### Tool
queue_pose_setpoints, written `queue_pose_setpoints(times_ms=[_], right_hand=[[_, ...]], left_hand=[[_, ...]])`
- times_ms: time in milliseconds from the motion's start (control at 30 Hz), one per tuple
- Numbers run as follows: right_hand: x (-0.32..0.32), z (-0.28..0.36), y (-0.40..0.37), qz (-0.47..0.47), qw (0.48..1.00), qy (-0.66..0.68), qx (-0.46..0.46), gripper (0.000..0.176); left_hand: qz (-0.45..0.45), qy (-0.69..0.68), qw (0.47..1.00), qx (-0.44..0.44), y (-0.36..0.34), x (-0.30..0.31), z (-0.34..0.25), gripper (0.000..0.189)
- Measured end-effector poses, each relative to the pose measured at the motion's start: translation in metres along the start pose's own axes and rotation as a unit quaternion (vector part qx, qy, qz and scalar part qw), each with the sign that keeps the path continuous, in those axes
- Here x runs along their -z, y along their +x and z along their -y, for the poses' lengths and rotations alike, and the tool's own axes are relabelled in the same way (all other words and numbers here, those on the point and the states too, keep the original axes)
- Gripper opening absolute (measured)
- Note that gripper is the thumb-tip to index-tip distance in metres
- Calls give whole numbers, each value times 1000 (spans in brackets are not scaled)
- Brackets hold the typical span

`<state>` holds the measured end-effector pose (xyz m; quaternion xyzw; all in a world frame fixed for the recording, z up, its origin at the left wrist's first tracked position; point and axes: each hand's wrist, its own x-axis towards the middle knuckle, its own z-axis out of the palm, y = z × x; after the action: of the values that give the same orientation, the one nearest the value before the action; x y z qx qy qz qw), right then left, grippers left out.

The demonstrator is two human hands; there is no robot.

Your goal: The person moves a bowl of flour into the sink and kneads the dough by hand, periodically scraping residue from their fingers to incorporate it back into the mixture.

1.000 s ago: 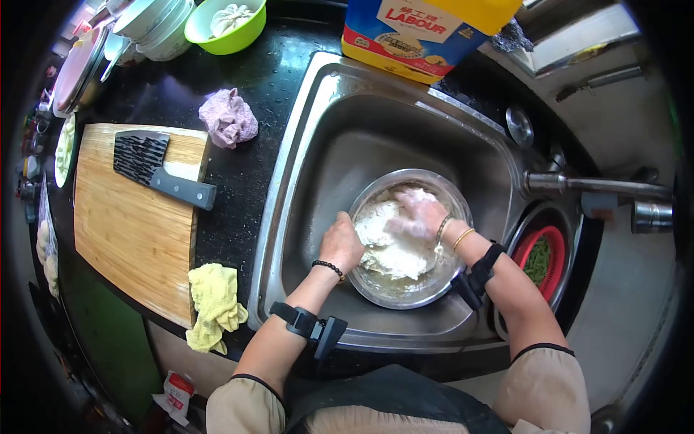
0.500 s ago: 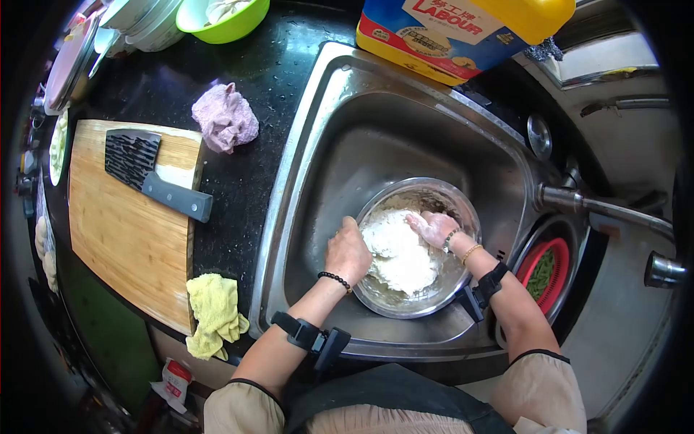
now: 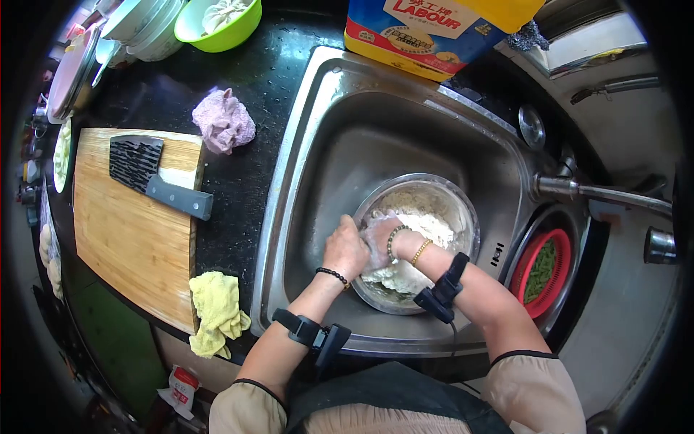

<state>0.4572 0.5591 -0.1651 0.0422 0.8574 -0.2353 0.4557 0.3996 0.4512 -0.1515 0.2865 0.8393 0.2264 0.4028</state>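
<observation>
A round steel mixing bowl (image 3: 467,214) sits in the sink basin, with floury white dough (image 3: 434,229) inside and smears on its wall. My left hand (image 3: 345,249) grips the bowl's left rim. Inside the bowl, close to that same side, my right hand (image 3: 380,237) presses into the white mass. It is whitened by flour, and its fingers are blurred and partly hidden.
The steel sink (image 3: 289,210) has a faucet (image 3: 607,194) at right. A red basket (image 3: 522,278) of green vegetables stands beside it. Leftward lie a cleaver (image 3: 155,177) on a cutting board (image 3: 123,239), a purple cloth (image 3: 224,121) and a yellow cloth (image 3: 217,311). A yellow jug (image 3: 434,36) stands behind.
My right hand has moved left across the bowl, from its right side to near my left hand. My left hand stays at the rim. The view has shifted slightly.
</observation>
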Motion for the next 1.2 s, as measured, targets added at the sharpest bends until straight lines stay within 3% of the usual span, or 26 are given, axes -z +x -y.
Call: queue_pose_setpoints(times_ms=[167,233,333,400,633,700,800,833,967,1067,1200], right_hand=[[-20,8,-54,-25,998,-47,17,51],[-23,0,-92,-156,985,60,38,49],[-14,-21,-146,-291,956,44,0,48],[-20,-34,-169,-325,944,55,-22,50],[-40,-1,-164,-344,936,48,-64,49],[-42,7,-148,-393,915,39,-85,47],[-51,5,-127,-425,903,12,-69,43],[-51,6,-124,-429,902,14,-49,35],[-61,0,-135,-407,912,51,15,32],[-68,7,-147,-424,902,84,-13,30],[-73,15,-149,-440,896,4,-69,25]], left_hand=[[13,0,1000,-1,0,0,1,17],[12,5,1000,1,1,-1,3,17],[51,5,998,40,2,6,-4,22],[51,1,998,34,2,5,-5,22],[46,4,998,51,3,5,-5,24],[50,7,997,54,2,6,-6,24],[54,6,997,60,4,6,-6,26],[55,7,997,61,4,5,-5,26],[58,2,997,56,3,5,-4,26],[55,0,997,58,3,6,-5,26],[51,-9,997,54,3,3,-2,25]])
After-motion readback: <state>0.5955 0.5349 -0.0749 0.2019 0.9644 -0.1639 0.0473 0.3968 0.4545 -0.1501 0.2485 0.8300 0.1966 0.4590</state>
